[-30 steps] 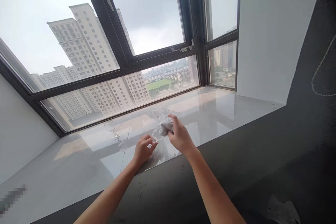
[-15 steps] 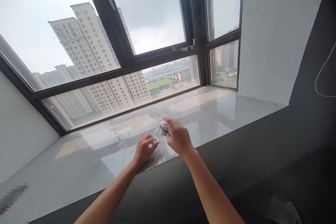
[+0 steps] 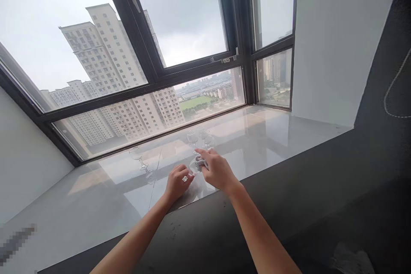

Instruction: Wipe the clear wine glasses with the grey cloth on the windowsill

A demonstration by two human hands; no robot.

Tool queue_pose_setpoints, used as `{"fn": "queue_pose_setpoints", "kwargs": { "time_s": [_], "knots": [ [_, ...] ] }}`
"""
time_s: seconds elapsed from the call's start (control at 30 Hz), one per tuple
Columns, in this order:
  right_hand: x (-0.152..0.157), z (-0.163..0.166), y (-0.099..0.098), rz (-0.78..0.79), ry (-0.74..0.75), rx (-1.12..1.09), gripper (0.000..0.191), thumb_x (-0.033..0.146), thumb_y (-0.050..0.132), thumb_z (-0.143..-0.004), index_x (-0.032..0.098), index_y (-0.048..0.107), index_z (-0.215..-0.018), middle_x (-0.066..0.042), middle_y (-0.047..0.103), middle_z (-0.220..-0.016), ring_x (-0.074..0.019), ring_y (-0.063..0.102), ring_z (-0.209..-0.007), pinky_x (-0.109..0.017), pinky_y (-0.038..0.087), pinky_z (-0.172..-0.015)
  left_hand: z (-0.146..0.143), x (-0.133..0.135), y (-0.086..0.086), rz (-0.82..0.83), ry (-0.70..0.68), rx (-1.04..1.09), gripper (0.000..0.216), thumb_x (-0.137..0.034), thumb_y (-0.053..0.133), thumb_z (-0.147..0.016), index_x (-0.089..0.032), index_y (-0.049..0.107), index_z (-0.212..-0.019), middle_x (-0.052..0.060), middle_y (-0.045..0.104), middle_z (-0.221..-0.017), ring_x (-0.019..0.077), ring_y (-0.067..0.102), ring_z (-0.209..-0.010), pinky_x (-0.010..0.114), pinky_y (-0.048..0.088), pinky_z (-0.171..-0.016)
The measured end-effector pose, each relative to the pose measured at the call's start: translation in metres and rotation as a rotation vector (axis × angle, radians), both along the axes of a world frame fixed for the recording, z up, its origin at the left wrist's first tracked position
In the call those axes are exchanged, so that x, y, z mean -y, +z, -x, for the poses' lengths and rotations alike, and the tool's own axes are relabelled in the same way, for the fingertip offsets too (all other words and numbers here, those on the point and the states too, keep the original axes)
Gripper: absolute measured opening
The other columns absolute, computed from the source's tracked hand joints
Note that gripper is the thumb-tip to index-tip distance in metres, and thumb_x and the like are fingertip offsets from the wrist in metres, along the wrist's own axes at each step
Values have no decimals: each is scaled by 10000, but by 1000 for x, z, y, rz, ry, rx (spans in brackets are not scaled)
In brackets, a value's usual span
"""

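My left hand (image 3: 176,183) grips the stem and foot of a clear stemmed glass (image 3: 192,167), holding it tilted just above the glossy window sill (image 3: 105,192). My right hand (image 3: 217,170) is closed around a white cloth (image 3: 201,162) that is pressed against the bowl of that glass. Two more clear stemmed glasses (image 3: 199,139) stand upright on the sill right behind my hands. A third glass (image 3: 138,157) stands alone to the left.
A black-framed window (image 3: 150,72) runs along the back of the sill, with a white wall (image 3: 327,43) at its right end. The sill's front edge drops to a dark ledge (image 3: 289,197). A crumpled white cloth (image 3: 349,261) lies at the bottom right.
My right hand with the cloth has shifted slightly down and left over the glass bowl. My left hand has stayed in place on the stem.
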State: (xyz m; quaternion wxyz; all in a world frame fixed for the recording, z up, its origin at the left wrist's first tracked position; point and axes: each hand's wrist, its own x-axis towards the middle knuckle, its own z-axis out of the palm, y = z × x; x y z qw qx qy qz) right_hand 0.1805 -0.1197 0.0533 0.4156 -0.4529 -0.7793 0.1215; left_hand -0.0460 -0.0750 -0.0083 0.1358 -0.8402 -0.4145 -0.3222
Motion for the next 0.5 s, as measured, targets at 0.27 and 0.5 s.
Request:
{"fn": "queue_pose_setpoints", "kwargs": {
  "time_s": [0.27, 0.5],
  "knots": [
    [-2, 1, -4, 125, 162, -106, 761, 103, 511, -747, 286, 400, -1477, -96, 562, -1228, -198, 558, -1034, -277, 446, -852, -1, 0, 0, -4, -7, 7, 223, -162, 578, -824, -196, 554, -605, 14, 565, -714, 138, 525, -682, 251, 405, -664],
    [-4, 1, -5, 85, 189, -173, 741, 40, 469, -718, 217, 451, -1437, -116, 584, -1203, -214, 523, -1130, -340, 405, -984, 1, -2, -1, 22, 24, 6, 209, -188, 584, -825, -196, 568, -616, 19, 582, -733, 142, 531, -703, 259, 413, -680]
  ]
}}
